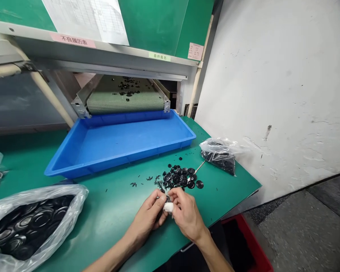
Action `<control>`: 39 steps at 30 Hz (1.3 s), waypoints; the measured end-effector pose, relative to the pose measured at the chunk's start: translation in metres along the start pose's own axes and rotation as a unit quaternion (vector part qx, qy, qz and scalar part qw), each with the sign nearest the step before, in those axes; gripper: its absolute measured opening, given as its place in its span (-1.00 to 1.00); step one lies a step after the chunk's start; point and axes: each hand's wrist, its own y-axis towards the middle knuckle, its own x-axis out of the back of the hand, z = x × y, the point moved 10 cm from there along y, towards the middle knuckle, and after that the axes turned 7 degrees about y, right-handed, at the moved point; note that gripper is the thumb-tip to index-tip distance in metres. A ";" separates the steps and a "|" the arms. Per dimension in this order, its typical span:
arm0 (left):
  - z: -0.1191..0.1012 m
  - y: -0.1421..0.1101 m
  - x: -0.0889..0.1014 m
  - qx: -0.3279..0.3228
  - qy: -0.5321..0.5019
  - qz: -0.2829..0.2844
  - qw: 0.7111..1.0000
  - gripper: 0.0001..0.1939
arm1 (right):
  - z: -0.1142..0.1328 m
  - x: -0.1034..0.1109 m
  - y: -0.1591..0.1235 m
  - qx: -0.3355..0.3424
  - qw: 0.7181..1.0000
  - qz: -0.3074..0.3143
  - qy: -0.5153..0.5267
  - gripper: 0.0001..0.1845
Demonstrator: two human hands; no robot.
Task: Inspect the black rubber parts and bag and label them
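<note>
Close together over the green table, my left hand (149, 212) and my right hand (187, 213) are both closed, fingertips meeting on a small dark round part (168, 198). Fingers cover most of that part. A white wrap (168, 207) is around the tip of my right thumb. Just beyond my fingers lies a pile of black round plastic parts (176, 178), some like ringed discs. Small black trimmed scraps (133, 184) are scattered to its left. A thin light stick (200, 166) leans out of the pile's right side.
A blue tray (124, 162) stands below a green conveyor belt (124, 105) carrying black pieces. At the left is an open plastic bag of black discs (31, 223). Another clear bag of black parts (219, 156) sits right, near the white wall (286, 83). A red bin (252, 241) is below the table edge.
</note>
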 end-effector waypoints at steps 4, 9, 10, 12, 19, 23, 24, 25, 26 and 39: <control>0.000 0.000 0.000 -0.007 -0.001 -0.014 1.000 -0.66 | 0.007 -0.004 0.003 0.037 0.999 -0.001 -0.028 -0.70; 0.001 -0.002 0.002 -0.030 -0.005 -0.033 0.999 -0.67 | -0.003 -0.005 0.009 -0.004 1.000 -0.020 -0.017 -0.66; 0.001 -0.002 0.001 -0.034 -0.008 -0.027 0.999 -0.68 | -0.006 -0.005 0.010 -0.018 1.000 -0.001 -0.006 -0.66; 0.001 -0.002 0.002 -0.027 -0.033 -0.020 0.999 -0.70 | -0.012 0.002 0.010 -0.034 0.999 0.033 0.005 -0.65; -0.004 0.005 0.011 -0.004 -0.210 -0.026 0.977 -0.63 | -0.041 0.095 0.012 -0.063 0.937 -0.081 -0.333 -0.66; -0.003 0.008 0.014 -0.006 -0.266 -0.020 0.964 -0.80 | -0.052 0.097 0.016 -0.060 0.927 -0.061 -0.366 -0.71; -0.002 0.008 0.015 -0.006 -0.272 -0.020 0.962 -0.80 | -0.052 0.098 0.016 -0.056 0.926 -0.063 -0.368 -0.74; -0.002 0.008 0.015 -0.006 -0.273 -0.020 0.962 -0.79 | -0.052 0.100 0.016 -0.054 0.926 -0.065 -0.368 -0.76; -0.001 0.008 0.015 -0.004 -0.269 -0.018 0.963 -0.77 | -0.053 0.102 0.016 -0.055 0.928 -0.066 -0.363 -0.79; -0.007 0.002 0.010 -0.043 0.018 -0.053 0.998 -0.62 | -0.033 -0.009 0.019 -0.086 0.987 -0.005 0.135 -0.76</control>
